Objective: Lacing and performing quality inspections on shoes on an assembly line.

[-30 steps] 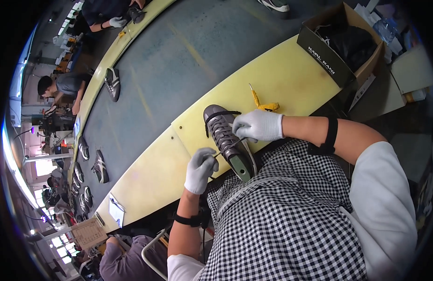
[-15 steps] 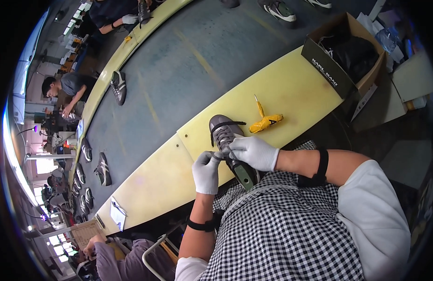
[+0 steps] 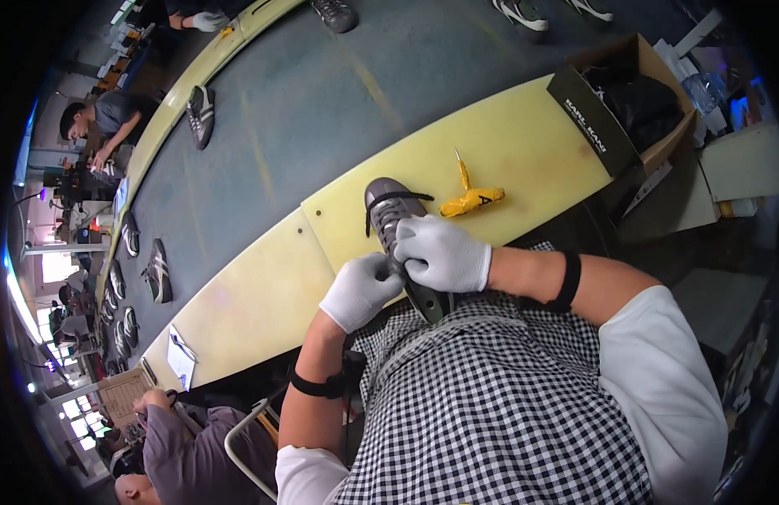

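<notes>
A dark grey sneaker (image 3: pixel 384 188) lies on the pale yellow table edge in front of me, its toe pointing away and its dark green insole (image 3: pixel 429 305) showing at the heel. Across its toe lies a loose end of black shoelace (image 3: pixel 399 196). Both my hands wear white gloves. My left hand (image 3: pixel 361 290) is closed in a pinch at the left of the shoe's opening. Against it, my right hand (image 3: pixel 444 254) pinches over the lacing. The lace between my fingers is mostly hidden. Just right of the shoe lies a T-shaped tool (image 3: pixel 473 201) wrapped in yellow, with a thin metal tip.
An open shoebox (image 3: pixel 595 126) with dark contents stands at the right. Beyond the table edge runs a dark belt (image 3: pixel 297 126) carrying several shoes, one dark sneaker (image 3: pixel 201 118) at far left. Paper with a pen (image 3: pixel 181 358) lies left. Co-workers (image 3: pixel 116 118) are at the left.
My view has shifted slightly. My hands have come closer together over the shoe, covering the lace strand that showed between them. A far co-worker's gloved hand no longer shows a shoe in it.
</notes>
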`<state>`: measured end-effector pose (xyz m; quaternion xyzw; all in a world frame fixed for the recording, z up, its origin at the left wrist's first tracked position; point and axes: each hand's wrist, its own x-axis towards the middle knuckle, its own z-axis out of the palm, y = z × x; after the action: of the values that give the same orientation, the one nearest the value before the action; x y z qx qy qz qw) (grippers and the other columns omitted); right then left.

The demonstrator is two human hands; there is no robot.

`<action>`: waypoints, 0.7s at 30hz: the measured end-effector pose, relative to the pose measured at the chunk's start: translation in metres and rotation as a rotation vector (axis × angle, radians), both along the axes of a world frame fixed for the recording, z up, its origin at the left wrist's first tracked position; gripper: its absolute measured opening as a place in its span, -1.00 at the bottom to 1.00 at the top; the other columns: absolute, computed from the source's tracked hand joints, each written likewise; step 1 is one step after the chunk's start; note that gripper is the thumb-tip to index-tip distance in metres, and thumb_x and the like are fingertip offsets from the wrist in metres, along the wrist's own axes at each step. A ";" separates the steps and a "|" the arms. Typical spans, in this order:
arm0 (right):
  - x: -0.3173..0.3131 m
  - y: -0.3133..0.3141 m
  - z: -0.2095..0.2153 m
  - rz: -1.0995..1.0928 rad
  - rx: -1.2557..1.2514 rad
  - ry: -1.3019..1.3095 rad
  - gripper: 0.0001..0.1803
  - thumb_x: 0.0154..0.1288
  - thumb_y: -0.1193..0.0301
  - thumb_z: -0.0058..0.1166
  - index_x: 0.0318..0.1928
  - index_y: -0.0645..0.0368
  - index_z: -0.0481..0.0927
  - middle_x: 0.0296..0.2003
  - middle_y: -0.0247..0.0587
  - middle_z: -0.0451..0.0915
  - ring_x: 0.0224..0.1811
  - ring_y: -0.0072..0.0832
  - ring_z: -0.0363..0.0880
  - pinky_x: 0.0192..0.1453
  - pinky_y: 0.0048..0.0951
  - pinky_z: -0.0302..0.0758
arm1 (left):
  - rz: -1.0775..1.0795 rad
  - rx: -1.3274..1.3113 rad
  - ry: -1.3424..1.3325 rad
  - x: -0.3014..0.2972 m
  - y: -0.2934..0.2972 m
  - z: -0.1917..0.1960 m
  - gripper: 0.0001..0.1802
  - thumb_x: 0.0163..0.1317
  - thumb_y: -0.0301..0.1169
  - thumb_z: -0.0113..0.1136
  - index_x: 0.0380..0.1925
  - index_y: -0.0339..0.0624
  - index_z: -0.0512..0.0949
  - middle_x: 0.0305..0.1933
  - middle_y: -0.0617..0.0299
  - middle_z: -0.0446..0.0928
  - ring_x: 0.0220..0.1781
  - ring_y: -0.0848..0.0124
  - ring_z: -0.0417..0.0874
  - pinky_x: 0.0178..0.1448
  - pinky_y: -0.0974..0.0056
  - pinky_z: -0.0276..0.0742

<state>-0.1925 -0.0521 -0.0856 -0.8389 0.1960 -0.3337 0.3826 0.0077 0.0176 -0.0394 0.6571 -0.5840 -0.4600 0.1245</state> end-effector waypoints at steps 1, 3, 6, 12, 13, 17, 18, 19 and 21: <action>-0.007 -0.002 0.002 -0.005 0.033 0.056 -0.85 0.09 0.45 0.05 -0.38 0.17 0.68 -0.34 -0.08 0.60 -0.25 -0.14 0.62 -0.04 -0.15 0.55 | -0.005 0.055 0.009 0.002 0.005 -0.004 -0.80 0.17 -0.38 0.21 -0.40 -0.34 0.62 -0.39 0.10 0.65 -0.36 0.31 0.65 -0.17 0.22 0.56; -0.025 -0.014 0.003 -0.040 0.157 0.361 -0.81 0.10 0.41 0.03 -0.37 0.18 0.70 -0.32 -0.05 0.62 -0.23 -0.11 0.63 -0.02 -0.17 0.56 | -0.072 -0.344 -0.544 0.008 0.013 -0.011 -0.83 0.13 -0.41 0.24 -0.42 -0.35 0.61 -0.25 0.04 0.65 -0.25 0.14 0.70 -0.11 0.16 0.58; -0.035 -0.019 0.000 0.034 0.258 0.384 -0.78 0.12 0.38 0.03 -0.35 0.20 0.70 -0.29 -0.03 0.64 -0.20 -0.09 0.64 0.01 -0.18 0.56 | -0.046 -0.406 -0.383 0.009 0.021 -0.027 -0.88 0.10 -0.50 0.23 -0.38 -0.33 0.60 -0.16 0.01 0.64 -0.20 0.03 0.68 -0.07 0.11 0.59; -0.038 -0.020 -0.010 0.128 0.493 0.421 -0.69 0.21 0.31 0.15 -0.11 0.22 0.69 -0.32 -0.14 0.65 -0.37 -0.32 0.63 -0.13 -0.35 0.58 | 0.072 -0.375 -0.290 0.012 0.030 -0.052 -0.88 0.17 -0.46 0.24 -0.37 -0.32 0.60 -0.27 -0.05 0.63 -0.21 0.03 0.67 -0.03 0.11 0.60; -0.042 -0.017 -0.010 0.153 0.499 0.489 -0.69 0.21 0.31 0.15 -0.11 0.22 0.69 -0.32 -0.14 0.65 -0.37 -0.32 0.63 -0.13 -0.35 0.58 | 0.192 -0.321 -0.201 0.013 0.035 -0.055 -0.88 0.19 -0.47 0.24 -0.37 -0.34 0.60 -0.27 -0.08 0.64 -0.22 0.04 0.69 -0.03 0.14 0.61; -0.054 0.010 -0.007 -0.107 0.931 0.258 -0.24 0.25 0.26 0.25 0.38 0.34 0.31 -0.11 -0.06 0.65 -0.13 -0.37 0.66 0.04 -0.40 0.60 | 0.412 -0.129 0.364 0.006 0.050 -0.070 -0.64 0.38 -0.42 0.17 0.10 -0.39 0.45 0.06 -0.01 0.60 -0.05 0.28 0.68 0.05 0.24 0.60; -0.051 0.022 -0.006 -0.102 0.853 0.388 -0.11 0.20 0.17 0.28 0.42 0.38 0.22 0.01 0.09 0.59 0.01 -0.23 0.63 0.15 -0.32 0.56 | 0.455 0.004 0.578 0.003 0.052 -0.071 -0.42 0.38 -0.32 0.21 0.28 -0.36 0.26 0.25 -0.06 0.48 0.11 0.20 0.64 0.23 0.17 0.56; -0.048 0.035 -0.005 -0.113 0.780 0.457 0.03 0.16 0.08 0.32 0.45 0.42 0.14 0.12 0.25 0.54 0.15 -0.09 0.60 0.26 -0.24 0.53 | 0.421 0.011 0.626 -0.003 0.052 -0.072 -0.42 0.38 -0.32 0.21 0.28 -0.36 0.26 0.25 -0.06 0.48 0.11 0.20 0.64 0.23 0.17 0.56; -0.031 0.054 -0.004 -0.104 0.528 0.579 0.22 0.05 -0.06 0.36 0.47 0.48 0.02 0.30 0.47 0.31 0.33 0.13 0.44 0.41 -0.15 0.40 | 0.500 0.064 1.145 -0.014 0.051 -0.070 -0.26 0.32 -0.16 0.29 0.34 -0.33 0.21 0.28 -0.08 0.46 0.21 0.16 0.60 0.34 0.11 0.49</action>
<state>-0.2235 0.0019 -0.0895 -0.7602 0.4170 -0.0402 0.4966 -0.0067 0.0690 -0.1097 0.4267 -0.2391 -0.7133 0.5019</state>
